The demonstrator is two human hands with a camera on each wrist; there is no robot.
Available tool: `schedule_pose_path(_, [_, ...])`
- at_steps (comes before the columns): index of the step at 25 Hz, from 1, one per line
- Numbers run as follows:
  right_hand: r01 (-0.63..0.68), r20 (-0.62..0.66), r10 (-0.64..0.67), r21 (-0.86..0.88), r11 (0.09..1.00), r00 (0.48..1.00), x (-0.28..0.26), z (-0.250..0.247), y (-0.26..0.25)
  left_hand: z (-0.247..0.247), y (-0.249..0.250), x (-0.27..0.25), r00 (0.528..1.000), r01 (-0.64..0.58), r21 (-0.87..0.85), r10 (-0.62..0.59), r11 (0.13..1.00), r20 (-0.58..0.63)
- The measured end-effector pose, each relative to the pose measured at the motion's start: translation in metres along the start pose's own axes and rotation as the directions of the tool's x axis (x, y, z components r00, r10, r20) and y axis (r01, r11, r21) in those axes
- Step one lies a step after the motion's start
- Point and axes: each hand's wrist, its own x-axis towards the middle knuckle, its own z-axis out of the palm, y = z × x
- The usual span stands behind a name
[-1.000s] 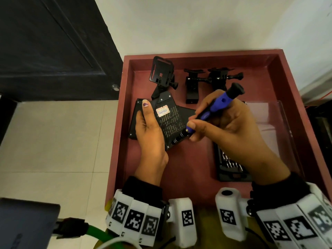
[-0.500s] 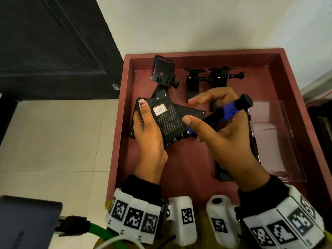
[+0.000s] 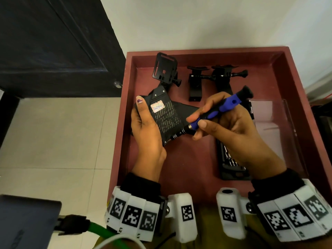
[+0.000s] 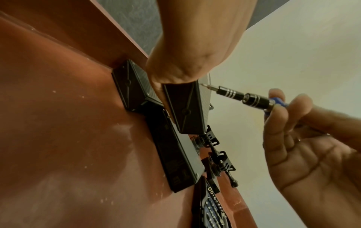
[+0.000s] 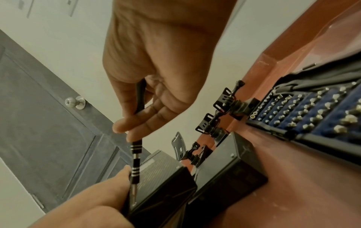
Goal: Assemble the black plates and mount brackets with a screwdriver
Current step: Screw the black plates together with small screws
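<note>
My left hand point(image 3: 143, 121) grips a black perforated plate box point(image 3: 166, 117) with a white label, tilted up in the red tray point(image 3: 212, 51). My right hand point(image 3: 221, 121) pinches a blue-and-black screwdriver point(image 3: 215, 112); its metal tip sits at the box's near lower corner point(image 4: 203, 85). In the right wrist view the screwdriver shaft point(image 5: 134, 166) runs down along the box edge beside my left thumb point(image 5: 117, 179). A second black box point(image 5: 228, 166) lies flat behind it. Black mount brackets point(image 3: 195, 81) stand at the tray's back.
A bit set case point(image 5: 312, 114) with several bits lies at the tray's right, partly under my right wrist. A clear lid point(image 3: 269, 123) lies beside it. A dark door point(image 3: 53, 42) with a knob point(image 5: 75, 102) and a tiled floor are to the left.
My right hand has re-gripped the screwdriver, its handle swinging between steeper and flatter while the tip stays at the box corner. My left hand has kept its hold on the box.
</note>
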Motion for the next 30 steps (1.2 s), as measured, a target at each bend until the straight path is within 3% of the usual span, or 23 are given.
schedule_pose_path(3, [0.04, -0.112, -0.044, -0.042, 0.998, 0.993, 0.001, 0.004, 0.001, -0.001, -0.002, 0.002, 1.0, 0.006, -0.006, -0.006, 1.0, -0.018])
schedule_pose_path(8, [0.046, -0.25, -0.164, -0.419, 0.907, 0.954, -0.001, 0.013, 0.006, 0.0, -0.005, 0.003, 0.999, -0.006, 0.021, 0.007, 1.0, -0.045])
schedule_pose_path(12, [0.166, -0.172, -0.253, -0.403, 0.9, 0.952, 0.0, 0.019, 0.007, 0.001, -0.002, 0.001, 1.0, -0.001, -0.005, 0.001, 1.0, -0.018])
schedule_pose_path(15, [0.122, -0.074, -0.142, -0.231, 0.965, 0.987, -0.001, 0.022, 0.004, -0.001, -0.002, 0.002, 1.0, -0.009, -0.008, 0.009, 1.0, -0.008])
schedule_pose_path(18, [0.083, 0.049, -0.074, -0.225, 0.971, 0.996, -0.005, 0.016, 0.002, -0.002, -0.002, 0.004, 1.0, -0.021, 0.002, 0.021, 1.0, -0.012])
schedule_pose_path(21, [0.06, 0.089, -0.045, -0.176, 0.983, 0.995, -0.005, 0.009, -0.001, -0.004, -0.002, 0.006, 0.998, -0.06, 0.013, 0.06, 0.998, -0.014])
schedule_pose_path(26, [0.061, -0.084, -0.072, -0.132, 0.989, 0.994, -0.002, 0.009, 0.003, -0.003, -0.001, 0.004, 0.994, -0.111, 0.002, 0.111, 0.994, 0.022])
schedule_pose_path(30, [0.078, -0.264, -0.189, -0.38, 0.921, 0.946, -0.003, 0.014, 0.011, -0.002, -0.001, 0.002, 0.992, -0.119, 0.015, 0.119, 0.993, 0.037])
